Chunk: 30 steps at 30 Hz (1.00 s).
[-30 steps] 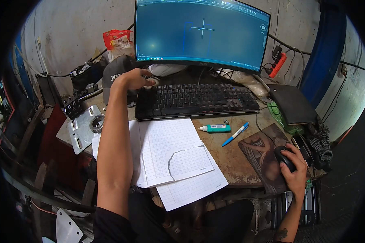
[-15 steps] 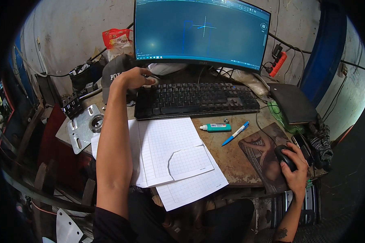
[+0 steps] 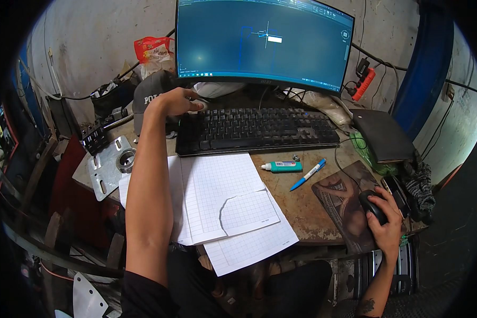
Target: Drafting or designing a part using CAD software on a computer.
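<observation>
My left hand (image 3: 181,102) reaches to the upper left corner of a black keyboard (image 3: 257,130). Its fingers stretch out there, holding nothing; whether a fingertip touches a key I cannot tell. At the right, my right hand (image 3: 385,220) is wrapped over a black computer mouse (image 3: 372,207), which rests on a dark printed mouse pad (image 3: 342,199). Behind the keyboard stands a curved monitor (image 3: 222,47) with a drawing program: a dark blue field, thin blue lines, a crosshair and a small white box beside it.
Gridded paper sheets (image 3: 217,180), one torn, lie below the keyboard. A green correction-fluid bottle (image 3: 286,166) and a blue-white pen (image 3: 308,175) are beside them. A dark cap (image 3: 148,95) and a slotted metal plate (image 3: 103,175) sit left; a dark folder (image 3: 384,135) and phone (image 3: 395,193), right.
A small white box has appeared next to the crosshair on the monitor. Neither of my hands has visibly moved.
</observation>
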Motion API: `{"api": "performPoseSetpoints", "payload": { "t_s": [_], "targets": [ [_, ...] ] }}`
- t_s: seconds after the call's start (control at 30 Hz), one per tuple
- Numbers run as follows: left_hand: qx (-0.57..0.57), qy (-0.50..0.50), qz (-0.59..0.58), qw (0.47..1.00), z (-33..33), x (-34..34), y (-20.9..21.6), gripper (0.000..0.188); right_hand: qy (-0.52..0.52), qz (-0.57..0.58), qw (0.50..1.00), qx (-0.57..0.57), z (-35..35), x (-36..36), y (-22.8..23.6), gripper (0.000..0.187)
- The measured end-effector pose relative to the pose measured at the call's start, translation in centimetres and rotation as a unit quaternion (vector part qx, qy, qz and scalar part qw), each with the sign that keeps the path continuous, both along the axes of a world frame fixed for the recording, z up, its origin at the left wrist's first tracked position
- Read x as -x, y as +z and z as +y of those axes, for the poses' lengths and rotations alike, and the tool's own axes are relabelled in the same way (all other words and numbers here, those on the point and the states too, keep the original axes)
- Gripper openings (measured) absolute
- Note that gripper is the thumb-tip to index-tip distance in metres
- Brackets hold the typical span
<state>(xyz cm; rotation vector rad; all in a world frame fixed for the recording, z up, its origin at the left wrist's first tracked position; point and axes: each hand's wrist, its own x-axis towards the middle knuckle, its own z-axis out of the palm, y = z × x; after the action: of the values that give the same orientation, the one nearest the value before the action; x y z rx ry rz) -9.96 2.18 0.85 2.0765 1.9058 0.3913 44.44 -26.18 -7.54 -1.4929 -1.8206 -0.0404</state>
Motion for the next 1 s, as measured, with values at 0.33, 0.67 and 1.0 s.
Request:
{"api": "performPoseSetpoints", "payload": {
  "t_s": [0.33,0.67,1.0],
  "targets": [
    [0.003,-0.004,-0.003,1.0,0.3,0.2,-0.2,0.072,0.004,0.0,1.0,0.002,0.0,0.1,0.0,0.043],
    [0.007,0.004,-0.012,1.0,-0.2,-0.1,0.0,0.071,-0.002,-0.014,1.0,-0.003,-0.1,0.4,0.1,0.043],
    [0.005,0.01,0.023,1.0,-0.1,1.1,-0.1,0.073,0.02,-0.016,1.0,-0.004,-0.3,0.2,0.2,0.043]
  ]
}}
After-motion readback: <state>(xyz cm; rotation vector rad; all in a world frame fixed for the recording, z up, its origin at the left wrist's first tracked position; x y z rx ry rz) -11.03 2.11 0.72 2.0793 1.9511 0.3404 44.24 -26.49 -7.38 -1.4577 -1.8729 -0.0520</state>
